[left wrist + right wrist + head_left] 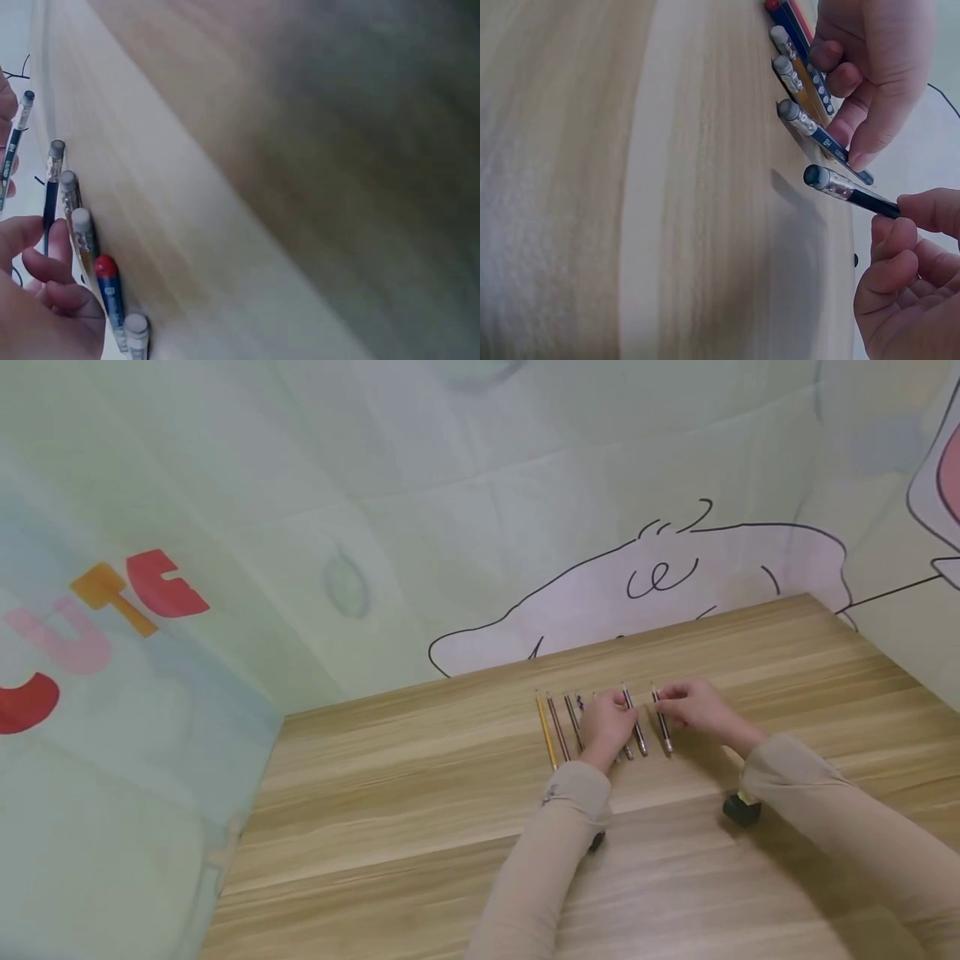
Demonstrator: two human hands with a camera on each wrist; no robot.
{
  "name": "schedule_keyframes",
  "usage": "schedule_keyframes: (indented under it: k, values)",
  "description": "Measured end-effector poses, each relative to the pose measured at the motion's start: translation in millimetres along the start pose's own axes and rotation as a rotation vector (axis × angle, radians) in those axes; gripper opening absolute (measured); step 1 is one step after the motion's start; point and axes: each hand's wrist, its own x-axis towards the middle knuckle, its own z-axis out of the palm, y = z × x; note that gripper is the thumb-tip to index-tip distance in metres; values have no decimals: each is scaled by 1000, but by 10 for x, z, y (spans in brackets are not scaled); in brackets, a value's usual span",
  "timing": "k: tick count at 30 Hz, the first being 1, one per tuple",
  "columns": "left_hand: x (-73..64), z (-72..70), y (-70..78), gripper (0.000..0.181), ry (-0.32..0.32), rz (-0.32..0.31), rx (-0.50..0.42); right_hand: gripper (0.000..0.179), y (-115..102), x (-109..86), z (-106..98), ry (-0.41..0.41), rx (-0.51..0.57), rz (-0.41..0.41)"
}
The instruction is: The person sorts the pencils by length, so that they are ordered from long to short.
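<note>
Several pencils lie side by side in a row on the wooden table, a yellow pencil point(546, 731) at the left end. My left hand point(609, 723) pinches a dark pencil point(823, 139) with a grey eraser between thumb and finger, and covers part of the row in the head view. To its right, my right hand point(696, 706) pinches another dark pencil point(855, 193), whose silver ferrule and dark eraser point toward me. In the left wrist view, a red-tipped blue pencil point(110, 292) and pencils with pale erasers, such as a white eraser point(136, 324), lie beside the left hand.
The wooden table point(390, 810) spreads out in front of and left of the hands. Its far edge meets a printed cloth backdrop point(390, 527) with cartoon outlines. A small black object point(742, 810) sits under the right cuff.
</note>
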Motion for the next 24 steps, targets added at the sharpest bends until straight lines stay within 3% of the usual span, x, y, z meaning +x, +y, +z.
schedule_keyframes:
  k: [12, 24]
  values:
    - [3, 25, 29, 27, 4, -9, 91, 29, 35, -6, -42, 5, 5, 11]
    - [26, 70, 60, 18, 25, 13, 195, 28, 46, -8, -56, 13, -23, 14]
